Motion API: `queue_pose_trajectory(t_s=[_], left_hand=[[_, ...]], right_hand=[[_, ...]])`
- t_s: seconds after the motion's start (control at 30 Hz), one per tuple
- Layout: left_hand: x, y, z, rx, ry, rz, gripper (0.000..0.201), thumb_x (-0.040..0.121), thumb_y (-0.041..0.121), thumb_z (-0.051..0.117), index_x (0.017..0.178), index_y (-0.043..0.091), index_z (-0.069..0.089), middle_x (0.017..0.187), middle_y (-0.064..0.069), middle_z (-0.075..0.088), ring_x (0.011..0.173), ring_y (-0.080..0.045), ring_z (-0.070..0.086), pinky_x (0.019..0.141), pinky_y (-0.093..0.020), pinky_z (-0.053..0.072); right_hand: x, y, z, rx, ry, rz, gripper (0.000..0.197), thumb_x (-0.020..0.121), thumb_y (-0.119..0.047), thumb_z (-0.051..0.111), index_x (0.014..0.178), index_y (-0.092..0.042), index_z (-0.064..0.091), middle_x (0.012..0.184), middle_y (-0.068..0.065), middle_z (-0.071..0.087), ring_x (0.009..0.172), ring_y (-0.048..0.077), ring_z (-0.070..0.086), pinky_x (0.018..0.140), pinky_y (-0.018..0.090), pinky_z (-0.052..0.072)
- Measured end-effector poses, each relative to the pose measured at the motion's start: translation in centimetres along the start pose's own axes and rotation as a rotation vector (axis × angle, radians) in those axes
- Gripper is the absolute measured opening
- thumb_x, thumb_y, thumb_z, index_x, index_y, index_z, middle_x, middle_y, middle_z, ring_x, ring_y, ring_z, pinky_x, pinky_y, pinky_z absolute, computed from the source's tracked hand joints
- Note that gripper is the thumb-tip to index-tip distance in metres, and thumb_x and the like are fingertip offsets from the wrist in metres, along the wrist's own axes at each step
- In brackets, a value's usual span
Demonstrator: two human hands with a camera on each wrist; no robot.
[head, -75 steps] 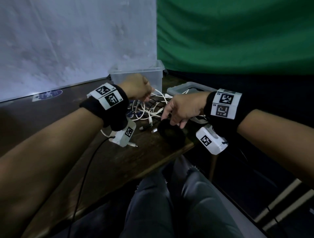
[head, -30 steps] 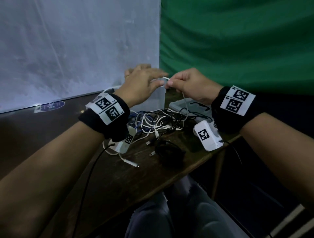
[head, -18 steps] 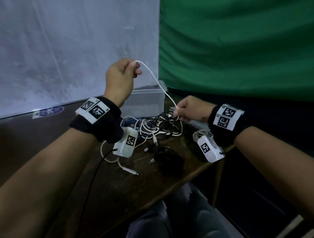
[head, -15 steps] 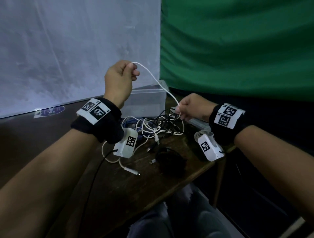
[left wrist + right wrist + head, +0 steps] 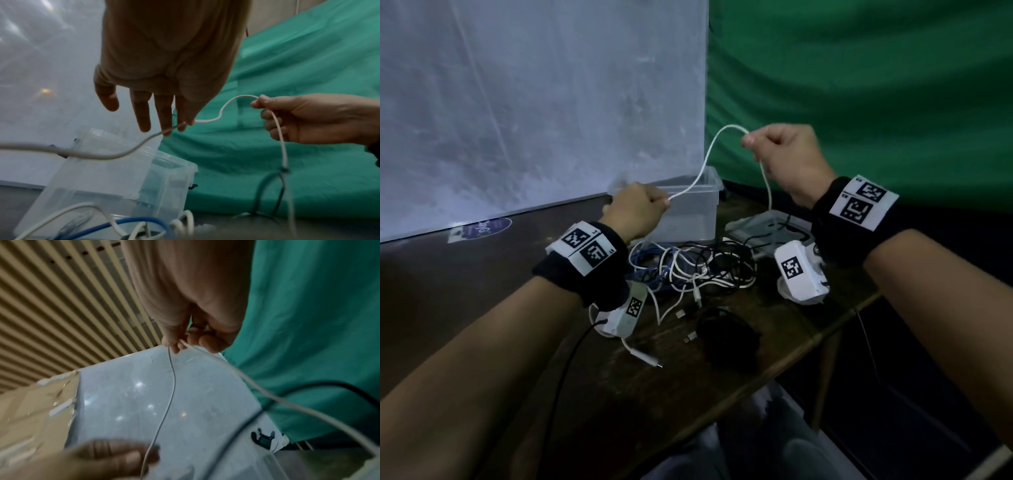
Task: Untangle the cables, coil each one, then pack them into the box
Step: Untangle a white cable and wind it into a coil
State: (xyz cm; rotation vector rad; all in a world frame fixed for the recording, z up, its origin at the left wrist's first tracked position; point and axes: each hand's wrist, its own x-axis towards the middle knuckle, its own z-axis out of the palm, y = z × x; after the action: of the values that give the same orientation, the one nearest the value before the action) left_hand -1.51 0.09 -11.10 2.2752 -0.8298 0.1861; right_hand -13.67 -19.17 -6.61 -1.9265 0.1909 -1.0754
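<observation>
A white cable [image 5: 704,161] arcs in the air between both hands. My left hand [image 5: 662,205] pinches it low, just in front of the clear plastic box [image 5: 690,219]. My right hand [image 5: 750,142] is raised higher and pinches the same cable, which drops from it into the tangle of white, black and blue cables [image 5: 688,270] on the table. In the left wrist view the left hand [image 5: 180,125] holds the cable [image 5: 222,113] at thumb and fingertip, above the box [image 5: 123,178]. In the right wrist view the right hand [image 5: 176,344] pinches the cable [image 5: 172,386].
A coiled black cable [image 5: 726,337] lies near the table's front edge. The box lid [image 5: 763,224] sits right of the box. Loose plugs [image 5: 647,359] lie in front of the tangle. The dark wooden table [image 5: 482,291] ends at a corner on the right; green cloth hangs behind.
My left hand has dropped from head height to the box rim. My right hand has risen from the tangle. Both still hold the white cable, and the arc now peaks on the right.
</observation>
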Motion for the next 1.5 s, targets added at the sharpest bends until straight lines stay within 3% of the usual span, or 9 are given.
queue_pose_trajectory(t_s=[0.17,0.27,0.4,0.5,0.7,0.97,1.2,1.37,1.5], left_hand=[[-1.0,2.9,-0.4,-0.092,0.122,0.417,0.052,0.095,0.031,0.051,0.143,0.019,0.038,0.148,-0.002,0.039,0.136,-0.018,0.036,0.112,-0.03,0.027],[-0.3,3.6,-0.2,0.083,0.154,0.484,0.048,0.087,0.047,0.044,0.128,0.025,0.058,0.13,0.0,0.06,0.12,-0.023,0.053,0.102,-0.047,0.04],[-0.4,3.9,-0.6,-0.021,0.195,0.478,0.032,0.09,0.038,0.049,0.09,0.016,0.073,0.082,-0.005,0.071,0.076,-0.022,0.062,0.072,-0.031,0.049],[-0.4,3.8,-1.1,-0.206,0.313,0.4,0.021,0.095,0.021,0.052,0.087,0.014,0.069,0.077,-0.001,0.066,0.057,-0.007,0.054,0.058,-0.011,0.041],[0.3,2.9,-2.3,-0.703,0.424,0.107,0.025,0.095,0.012,0.046,0.075,0.016,0.06,0.066,-0.002,0.057,0.054,-0.011,0.059,0.059,-0.025,0.053],[-0.2,0.3,0.5,0.159,-0.005,0.069,0.022,0.094,0.017,0.055,0.097,0.003,0.071,0.086,-0.015,0.064,0.075,-0.022,0.053,0.068,-0.028,0.039],[-1.6,1.1,2.4,0.257,-0.429,0.248,0.018,0.091,0.027,0.06,0.094,0.015,0.074,0.097,-0.002,0.07,0.087,-0.015,0.061,0.082,-0.027,0.047],[-2.5,2.6,1.3,0.039,-0.332,0.418,0.018,0.088,0.026,0.065,0.09,0.01,0.072,0.08,0.006,0.059,0.079,-0.012,0.057,0.072,-0.023,0.041],[-1.9,3.6,0.7,-0.141,-0.142,0.525,0.013,0.089,0.019,0.062,0.087,0.009,0.069,0.079,0.006,0.055,0.076,-0.01,0.054,0.073,-0.02,0.042]], right_hand=[[-1.4,0.1,0.8,-0.187,-0.244,-0.092,0.013,0.086,-0.017,0.068,0.088,-0.005,0.073,0.067,-0.001,0.062,0.054,-0.004,0.048,0.057,0.011,0.04],[-2.1,-0.3,1.1,-0.125,-0.343,-0.141,0.013,0.087,-0.014,0.066,0.086,-0.003,0.072,0.072,0.01,0.061,0.063,0.01,0.049,0.06,0.021,0.041],[-2.4,-0.2,0.9,-0.12,-0.383,-0.105,0.013,0.089,-0.012,0.063,0.087,0.0,0.067,0.069,0.008,0.056,0.059,0.008,0.045,0.055,0.016,0.037],[-2.5,1.0,0.6,-0.139,-0.41,-0.011,0.014,0.093,-0.01,0.057,0.083,0.0,0.061,0.065,0.002,0.055,0.047,-0.002,0.044,0.049,0.009,0.036],[-3.2,2.9,0.2,-0.026,-0.376,0.208,0.027,0.098,-0.01,0.046,0.073,-0.012,0.055,0.057,0.002,0.054,0.042,0.004,0.05,0.047,0.017,0.043],[-2.6,0.8,-0.6,0.575,-0.206,0.415,0.032,0.1,-0.036,0.042,0.075,-0.017,0.045,0.043,-0.009,0.029,0.038,0.007,0.023,0.038,0.018,0.023],[-2.7,-0.1,0.1,0.868,-0.167,0.386,0.021,0.101,-0.013,0.04,0.089,-0.005,0.054,0.091,0.015,0.069,0.082,0.022,0.071,0.072,0.035,0.06],[-2.9,1.4,0.6,0.196,-0.208,0.239,0.021,0.1,-0.017,0.045,0.086,-0.02,0.062,0.106,0.011,0.066,0.112,0.033,0.06,0.092,0.043,0.051],[-3.6,1.7,1.4,0.037,-0.342,0.223,0.02,0.101,-0.015,0.042,0.091,-0.012,0.058,0.097,0.016,0.066,0.091,0.03,0.064,0.086,0.041,0.051]])
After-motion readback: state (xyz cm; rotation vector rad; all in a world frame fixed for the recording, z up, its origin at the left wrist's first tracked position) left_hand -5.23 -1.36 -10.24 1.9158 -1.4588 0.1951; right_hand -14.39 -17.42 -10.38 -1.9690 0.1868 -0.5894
